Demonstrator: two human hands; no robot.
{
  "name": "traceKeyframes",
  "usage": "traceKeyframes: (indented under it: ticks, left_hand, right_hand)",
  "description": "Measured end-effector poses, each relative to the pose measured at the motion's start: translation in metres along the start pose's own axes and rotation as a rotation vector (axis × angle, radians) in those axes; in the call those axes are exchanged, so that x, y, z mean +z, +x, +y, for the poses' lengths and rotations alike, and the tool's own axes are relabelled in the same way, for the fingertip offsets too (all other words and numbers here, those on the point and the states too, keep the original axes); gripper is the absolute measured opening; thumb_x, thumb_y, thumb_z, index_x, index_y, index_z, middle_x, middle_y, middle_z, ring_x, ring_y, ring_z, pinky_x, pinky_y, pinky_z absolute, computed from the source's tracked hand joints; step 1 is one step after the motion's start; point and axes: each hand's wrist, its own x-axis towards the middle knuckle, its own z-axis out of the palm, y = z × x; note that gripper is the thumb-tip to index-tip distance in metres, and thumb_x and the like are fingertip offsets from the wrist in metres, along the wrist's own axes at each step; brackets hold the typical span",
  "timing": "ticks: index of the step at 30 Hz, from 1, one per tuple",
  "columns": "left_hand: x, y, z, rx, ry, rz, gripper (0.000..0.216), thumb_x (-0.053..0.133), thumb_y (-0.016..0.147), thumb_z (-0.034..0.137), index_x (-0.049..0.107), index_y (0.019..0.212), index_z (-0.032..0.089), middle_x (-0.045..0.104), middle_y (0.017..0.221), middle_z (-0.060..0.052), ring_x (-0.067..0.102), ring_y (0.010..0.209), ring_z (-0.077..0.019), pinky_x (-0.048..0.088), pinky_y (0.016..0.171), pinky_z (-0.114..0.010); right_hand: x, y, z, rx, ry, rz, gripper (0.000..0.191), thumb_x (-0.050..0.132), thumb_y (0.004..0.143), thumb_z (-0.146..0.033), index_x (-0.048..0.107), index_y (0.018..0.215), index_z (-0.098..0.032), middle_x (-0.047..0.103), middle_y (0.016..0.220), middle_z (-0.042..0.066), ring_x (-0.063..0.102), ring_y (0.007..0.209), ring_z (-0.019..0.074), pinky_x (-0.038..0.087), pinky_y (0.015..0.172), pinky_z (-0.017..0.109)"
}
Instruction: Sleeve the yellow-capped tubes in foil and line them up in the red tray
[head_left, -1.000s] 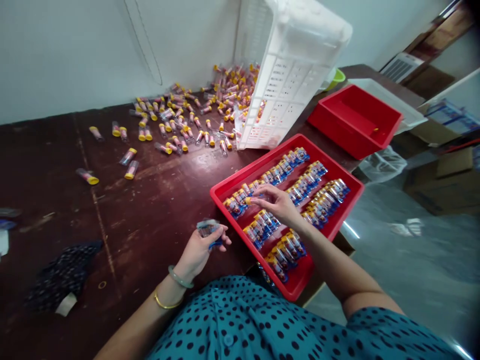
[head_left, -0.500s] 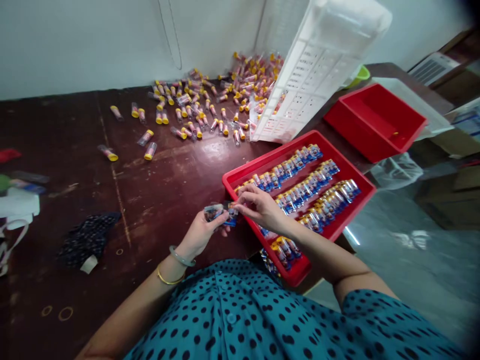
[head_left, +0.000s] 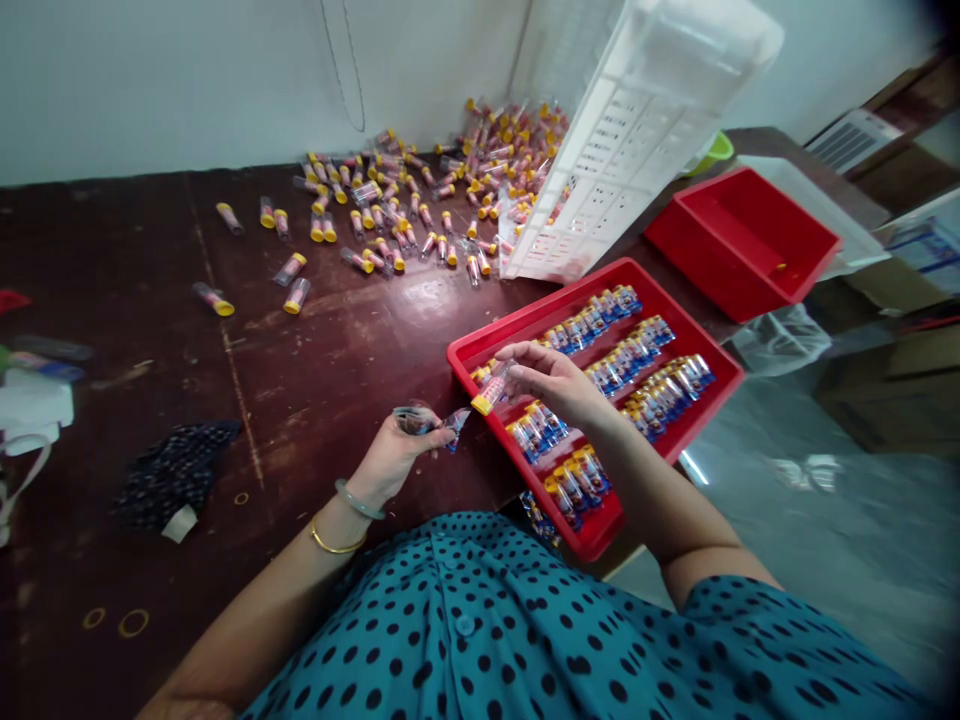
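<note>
My left hand (head_left: 394,455) is closed on a small bunch of printed blue wrappers (head_left: 431,422) just left of the red tray (head_left: 465,352). My right hand (head_left: 551,378) pinches a yellow-capped tube (head_left: 489,392) above the tray's near left corner, its cap pointing toward the wrappers. Inside the tray lie rows of wrapped tubes (head_left: 645,345). A heap of loose yellow-capped tubes (head_left: 420,200) is scattered at the back of the dark table (head_left: 315,380).
A tipped white crate (head_left: 637,120) leans at the back beside the heap. A second red tray (head_left: 739,240) stands behind it on the right. Dark dotted cloth (head_left: 176,470) and white items (head_left: 30,400) lie at the left. The floor drops off right of the tray.
My right hand has drawn a tube away from the left hand and now holds it over the tray's corner. The left hand keeps the wrappers, shifted slightly.
</note>
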Motion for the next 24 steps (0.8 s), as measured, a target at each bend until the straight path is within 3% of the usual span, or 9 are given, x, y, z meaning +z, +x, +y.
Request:
traceKeyframes:
  ticks: [4,7,9,11,14,17,19,22,24]
  left_hand:
    - [0.007,-0.001,0.006,-0.05,-0.131,0.064,0.03,0.091,0.052,0.019,0.067,0.07,0.016,0.066,0.066,0.004,0.06,0.06,-0.0111,0.046,0.056,-0.023]
    - [0.01,-0.002,0.013,-0.117,-0.202,-0.004,0.028,0.089,0.057,0.025,0.068,0.072,0.016,0.067,0.067,0.002,0.061,0.058,-0.0116,0.046,0.053,-0.023]
    - [0.009,-0.003,0.017,-0.141,-0.182,-0.064,0.026,0.087,0.061,0.029,0.068,0.072,0.015,0.067,0.064,0.001,0.06,0.055,-0.0116,0.045,0.049,-0.022]
    - [0.003,-0.003,0.02,-0.148,-0.112,-0.089,0.024,0.085,0.064,0.031,0.068,0.071,0.015,0.066,0.062,0.0,0.059,0.054,-0.012,0.043,0.047,-0.021]
    - [-0.005,-0.004,0.02,-0.145,0.018,-0.13,0.023,0.084,0.068,0.032,0.069,0.071,0.014,0.068,0.064,-0.002,0.06,0.056,-0.0126,0.045,0.047,-0.022]
    - [-0.005,-0.004,0.018,-0.141,0.093,-0.196,0.022,0.083,0.069,0.032,0.07,0.072,0.014,0.068,0.065,-0.002,0.059,0.057,-0.0123,0.046,0.049,-0.022]
    - [-0.004,-0.005,0.014,-0.12,0.11,-0.2,0.022,0.083,0.068,0.03,0.069,0.07,0.014,0.067,0.064,-0.001,0.058,0.056,-0.011,0.045,0.05,-0.021]
    - [-0.005,-0.005,0.01,-0.1,0.105,-0.163,0.025,0.087,0.063,0.028,0.066,0.067,0.015,0.065,0.062,0.001,0.056,0.055,-0.0098,0.045,0.05,-0.021]
    - [-0.009,-0.005,0.008,-0.116,0.101,-0.151,0.028,0.088,0.06,0.029,0.064,0.067,0.015,0.065,0.062,0.001,0.056,0.054,-0.0102,0.044,0.049,-0.022]
  right_hand:
    - [0.015,-0.003,0.007,0.014,-0.006,-0.096,0.021,0.07,0.084,-0.026,0.057,0.097,-0.018,0.063,0.09,0.001,0.065,0.074,0.0105,0.057,0.071,0.026]
    - [0.033,-0.01,0.014,0.047,-0.105,-0.272,0.034,0.068,0.081,-0.018,0.053,0.111,-0.02,0.061,0.101,0.002,0.064,0.085,0.0122,0.055,0.079,0.028]
    - [0.04,-0.014,0.018,0.032,-0.186,-0.319,0.035,0.062,0.081,-0.014,0.053,0.114,-0.02,0.059,0.102,0.002,0.06,0.089,0.0125,0.052,0.084,0.028]
    - [0.041,-0.015,0.022,0.008,-0.225,-0.231,0.028,0.058,0.082,-0.015,0.056,0.11,-0.019,0.057,0.093,0.0,0.057,0.084,0.0119,0.051,0.081,0.028]
    - [0.038,-0.01,0.025,0.032,-0.26,-0.064,0.027,0.066,0.082,-0.027,0.06,0.106,-0.019,0.05,0.074,-0.004,0.048,0.065,0.0096,0.044,0.061,0.022]
    - [0.039,-0.001,0.025,0.072,-0.324,-0.046,0.03,0.073,0.077,-0.042,0.064,0.087,-0.015,0.045,0.059,-0.006,0.039,0.052,0.0071,0.031,0.048,0.02]
    - [0.039,0.006,0.023,0.056,-0.298,0.014,0.034,0.072,0.076,-0.048,0.061,0.076,-0.015,0.043,0.055,-0.006,0.038,0.047,0.0067,0.03,0.045,0.021]
    - [0.03,0.012,0.015,0.012,-0.179,0.13,0.036,0.065,0.082,-0.053,0.059,0.091,-0.018,0.045,0.059,-0.007,0.041,0.047,0.0074,0.037,0.046,0.021]
    - [0.02,0.013,0.009,-0.012,-0.122,0.124,0.036,0.055,0.089,-0.055,0.058,0.101,-0.021,0.05,0.069,-0.005,0.048,0.053,0.0086,0.045,0.053,0.023]
